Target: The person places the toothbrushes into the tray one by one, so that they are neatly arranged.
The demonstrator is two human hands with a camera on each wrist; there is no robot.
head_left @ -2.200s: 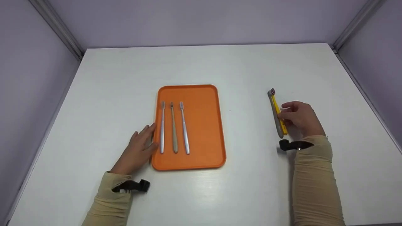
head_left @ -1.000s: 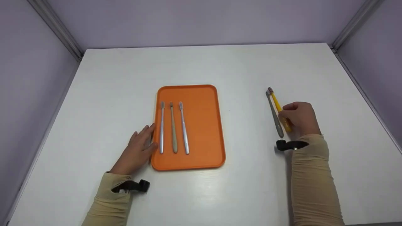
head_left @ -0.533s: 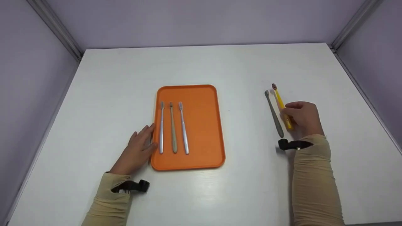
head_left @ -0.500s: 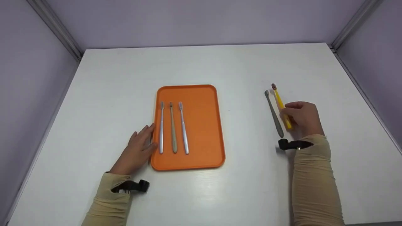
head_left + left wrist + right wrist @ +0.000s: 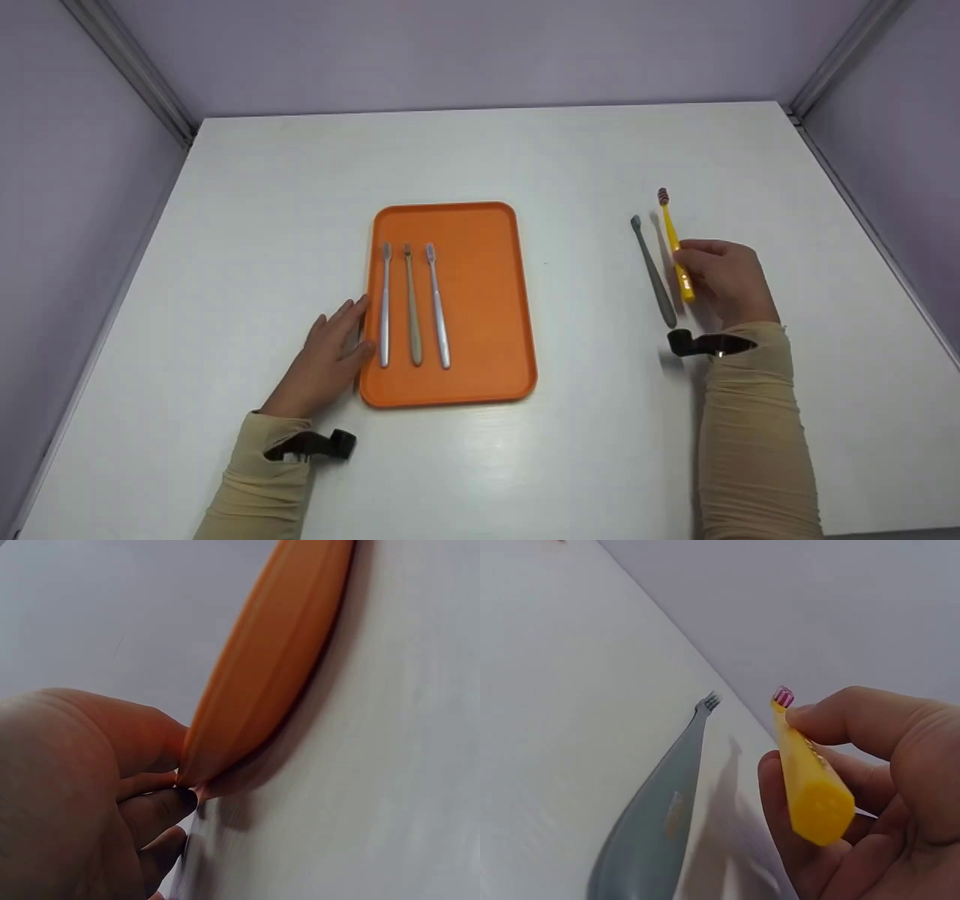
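My right hand [image 5: 721, 277] pinches a yellow toothbrush [image 5: 673, 244] by its handle and holds it lifted off the white table, head pointing away. In the right wrist view the yellow toothbrush [image 5: 802, 772] sits between thumb and fingers of my right hand [image 5: 870, 787]. A grey toothbrush [image 5: 653, 271] lies on the table just left of it, also seen as the grey toothbrush [image 5: 664, 814] up close. My left hand [image 5: 330, 358] rests with relaxed fingers against the left edge of the orange tray [image 5: 487, 300]; the left wrist view shows the left hand [image 5: 90, 795] touching the tray rim [image 5: 270, 660].
Three toothbrushes lie side by side in the tray's left half: a silver one [image 5: 385, 304], a tan one [image 5: 412, 304] and another silver one [image 5: 437, 304]. Lilac walls enclose the table [image 5: 480, 157] on three sides.
My right hand picked the yellow toothbrush up from beside the grey one and raised it, moving it slightly up and right. The left hand and tray stayed put.
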